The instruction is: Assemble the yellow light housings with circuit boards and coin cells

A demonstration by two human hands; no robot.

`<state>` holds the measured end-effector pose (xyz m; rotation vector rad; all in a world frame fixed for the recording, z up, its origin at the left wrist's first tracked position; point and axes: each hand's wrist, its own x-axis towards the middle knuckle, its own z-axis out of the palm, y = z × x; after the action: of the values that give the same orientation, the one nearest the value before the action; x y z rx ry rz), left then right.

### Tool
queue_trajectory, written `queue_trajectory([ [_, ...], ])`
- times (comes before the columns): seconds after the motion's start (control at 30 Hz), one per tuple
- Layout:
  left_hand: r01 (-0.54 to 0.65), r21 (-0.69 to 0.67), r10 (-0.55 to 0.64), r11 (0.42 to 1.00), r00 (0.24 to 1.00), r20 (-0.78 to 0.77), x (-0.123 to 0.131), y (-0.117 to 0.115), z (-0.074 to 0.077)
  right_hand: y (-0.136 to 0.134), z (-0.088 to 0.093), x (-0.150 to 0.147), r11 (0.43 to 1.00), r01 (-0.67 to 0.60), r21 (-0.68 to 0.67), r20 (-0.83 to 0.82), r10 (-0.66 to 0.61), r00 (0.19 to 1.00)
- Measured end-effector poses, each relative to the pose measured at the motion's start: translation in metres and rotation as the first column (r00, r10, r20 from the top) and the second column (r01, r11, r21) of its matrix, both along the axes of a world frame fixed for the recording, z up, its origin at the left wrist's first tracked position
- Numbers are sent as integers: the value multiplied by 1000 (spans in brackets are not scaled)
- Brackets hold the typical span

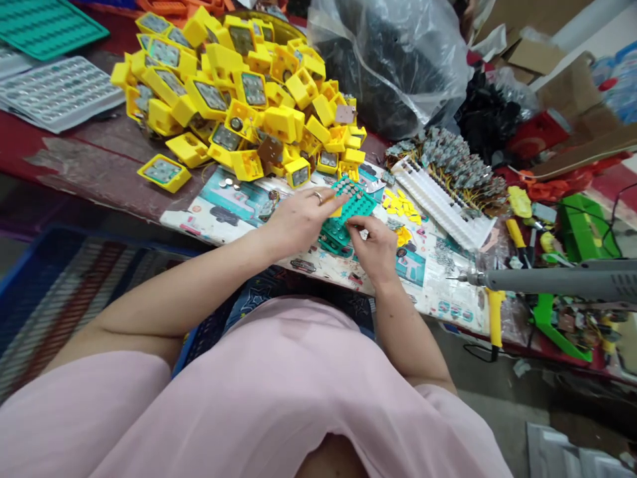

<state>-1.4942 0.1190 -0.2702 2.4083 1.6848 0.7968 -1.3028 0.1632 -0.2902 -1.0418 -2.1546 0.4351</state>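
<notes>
My left hand, a ring on one finger, grips the near left edge of a small teal tray that holds rows of button cells. My right hand is closed in a pinch at the tray's lower right edge; what its fingertips hold is too small to name. The tray lies tilted over a printed paper sheet on the table. A large heap of yellow plastic housings rises just behind my left hand. Small yellow parts lie scattered to the right of the tray.
A white rack with wired circuit boards sits to the right. An electric screwdriver hangs at the right edge. A clear bag of black parts stands behind. Grey and teal trays lie far left; a blue crate is below.
</notes>
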Motion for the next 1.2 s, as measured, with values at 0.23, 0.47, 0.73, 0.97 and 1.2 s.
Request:
queue_trajectory([
  [0.23,-110,-172,203,979,437,876,-24,-17,4,-3,12,-8,982,9,-188,-305,-68,950],
  [0.47,156,-293,317,943,-161,935,4,-40,6,-22,45,-35,944,-180,277,-277,258,926],
  [0.73,97,-239,246,966,-66,967,7,-46,-9,-25,41,-35,853,-324,408,179,273,945],
  [0.97,56,-255,256,965,-4,967,3,-48,-12,-27,50,-28,921,-194,339,53,187,981],
  [1.2,35,-276,276,961,8,961,-7,-55,-23,13,24,-13,994,-77,82,233,56,971],
])
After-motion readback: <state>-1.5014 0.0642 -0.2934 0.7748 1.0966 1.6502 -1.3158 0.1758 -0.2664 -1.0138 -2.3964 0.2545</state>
